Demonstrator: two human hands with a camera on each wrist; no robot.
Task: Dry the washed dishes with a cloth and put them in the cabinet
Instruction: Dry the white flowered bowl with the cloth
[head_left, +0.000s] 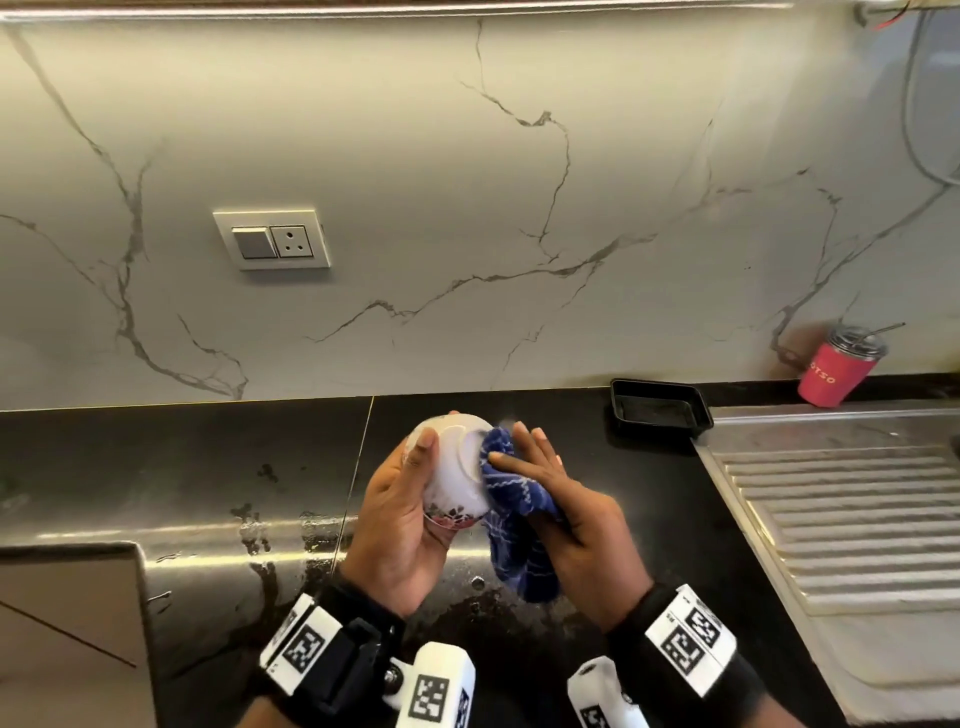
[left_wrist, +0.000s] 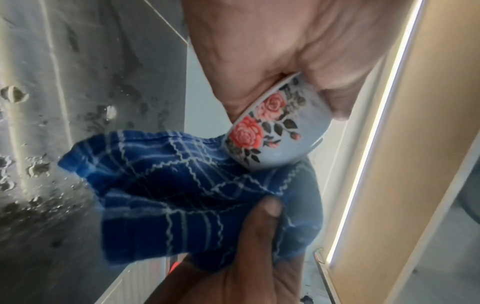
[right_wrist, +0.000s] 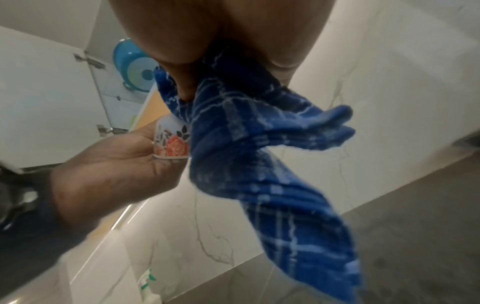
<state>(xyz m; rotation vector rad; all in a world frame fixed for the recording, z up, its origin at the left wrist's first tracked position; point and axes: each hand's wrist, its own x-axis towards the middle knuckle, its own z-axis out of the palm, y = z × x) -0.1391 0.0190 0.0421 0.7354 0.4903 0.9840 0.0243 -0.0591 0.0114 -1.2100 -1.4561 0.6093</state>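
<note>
My left hand (head_left: 410, 499) grips a small white bowl (head_left: 457, 473) with red roses painted on its side, held bottom up above the black counter. The roses show in the left wrist view on the bowl (left_wrist: 272, 127) and in the right wrist view on the bowl (right_wrist: 174, 142). My right hand (head_left: 561, 499) holds a blue checked cloth (head_left: 514, 509) and presses it against the bowl's right side. The cloth (left_wrist: 182, 185) hangs bunched below the bowl, and its loose end (right_wrist: 272, 174) trails down. The bowl's inside is hidden.
The black counter (head_left: 182, 467) is wet with drops and streaks. A black plastic tray (head_left: 660, 410) sits at the back, a red tumbler (head_left: 836, 371) with a lid and straw beyond it. A steel draining board (head_left: 841, 509) lies to the right. A wall socket (head_left: 272, 240) is on the marble backsplash.
</note>
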